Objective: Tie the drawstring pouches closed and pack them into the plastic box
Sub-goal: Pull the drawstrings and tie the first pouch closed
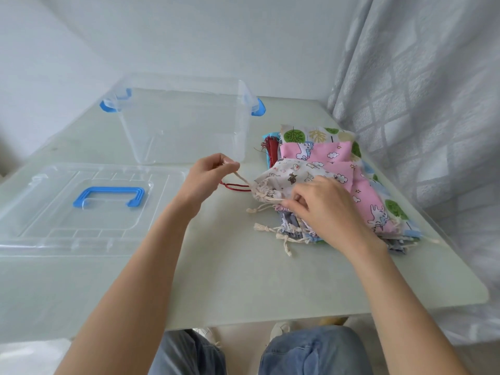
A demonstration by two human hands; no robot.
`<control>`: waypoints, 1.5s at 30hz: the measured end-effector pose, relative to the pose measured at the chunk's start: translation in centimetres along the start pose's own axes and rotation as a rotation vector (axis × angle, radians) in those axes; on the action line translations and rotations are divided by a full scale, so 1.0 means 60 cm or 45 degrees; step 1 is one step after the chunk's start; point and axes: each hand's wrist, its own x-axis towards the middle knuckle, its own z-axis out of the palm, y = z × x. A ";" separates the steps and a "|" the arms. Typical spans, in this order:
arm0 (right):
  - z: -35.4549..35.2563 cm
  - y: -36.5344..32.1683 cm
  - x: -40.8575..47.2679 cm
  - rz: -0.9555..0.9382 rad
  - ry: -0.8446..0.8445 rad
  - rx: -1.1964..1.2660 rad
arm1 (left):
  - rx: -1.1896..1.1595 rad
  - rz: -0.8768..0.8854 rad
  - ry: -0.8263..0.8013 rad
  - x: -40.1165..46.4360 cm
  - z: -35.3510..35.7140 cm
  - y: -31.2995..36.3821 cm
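Knees (311, 353) are sitting under the desk (243, 280) edge. R hand (324, 209) is pinching the cream pouch (281, 180) at its gathered neck; L hand (208, 174) is pulling its cord (242, 178) leftward, fingers curled on it. Pouch is lying atop the pile (351, 169), neck pointing left. Open plastic box (184, 120) is waiting behind-left, w/ lid (81, 207) beside; nothing blocking.
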 end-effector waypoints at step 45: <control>0.063 -0.017 0.062 0.489 -0.225 1.558 | 0.339 0.495 -0.353 -0.014 0.007 0.008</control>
